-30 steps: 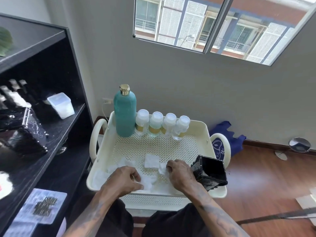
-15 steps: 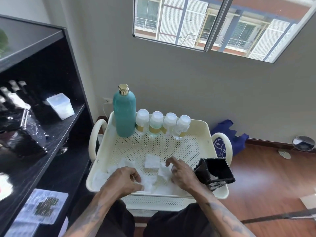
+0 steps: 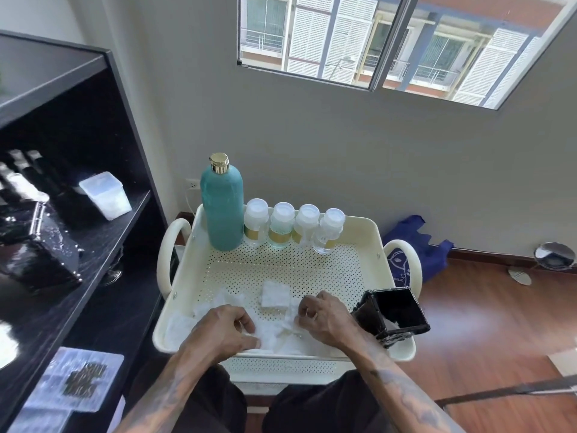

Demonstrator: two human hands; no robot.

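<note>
Several white cotton pads (image 3: 274, 295) lie scattered on the near half of a cream perforated cart tray (image 3: 368, 232). My left hand (image 3: 223, 328) is curled over the pads at the tray's front left and pinches one between thumb and fingers. My right hand (image 3: 323, 314) sits just right of it, fingers bent down onto the pads, gripping some. A black square box (image 3: 395, 310) stands tilted and open at the tray's front right corner, touching my right wrist.
A tall teal bottle (image 3: 221, 207) with a gold cap and several small clear bottles (image 3: 293, 226) line the tray's far edge. A black shelf unit (image 3: 62, 214) with a clear plastic box (image 3: 104, 195) stands at left. Wooden floor and a blue bag (image 3: 418, 242) lie at right.
My right hand has shifted a little over the pads and curled its fingers onto them. The black box has tipped slightly. My left hand has barely moved.
</note>
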